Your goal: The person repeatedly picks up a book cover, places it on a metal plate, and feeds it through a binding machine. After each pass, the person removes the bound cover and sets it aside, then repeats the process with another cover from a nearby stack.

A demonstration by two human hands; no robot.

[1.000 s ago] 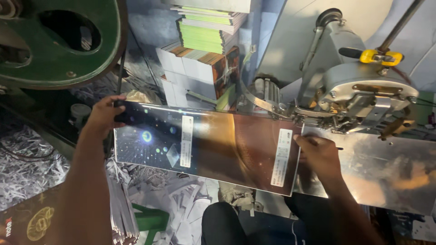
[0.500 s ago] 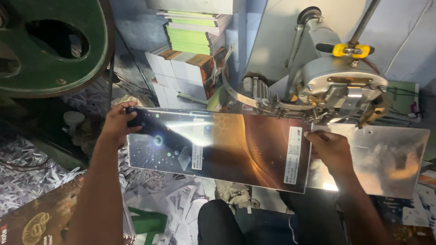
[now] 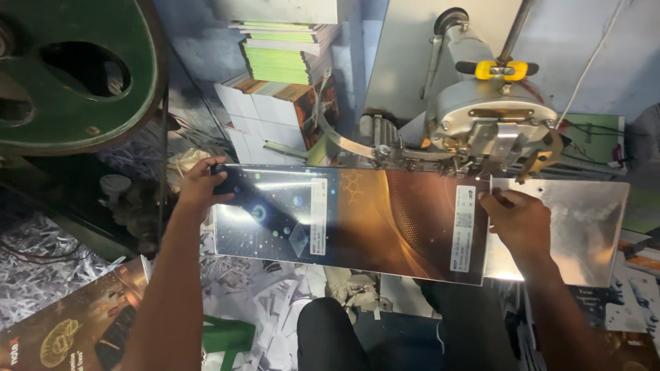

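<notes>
Our left hand (image 3: 199,184) and right hand (image 3: 517,221) gripped the ends of the glossy cover sheet (image 3: 357,220), lying between them under the stitching head (image 3: 491,127); no stitch was visible yet.

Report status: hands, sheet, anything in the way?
Left hand grips glossy printed sheet at far-left corner. Right hand presses its right edge. Sheet lies flat under machine head. Nothing blocking.

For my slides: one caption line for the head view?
Left hand and right hand hold a glossy printed sheet under a metal machine head.
</notes>
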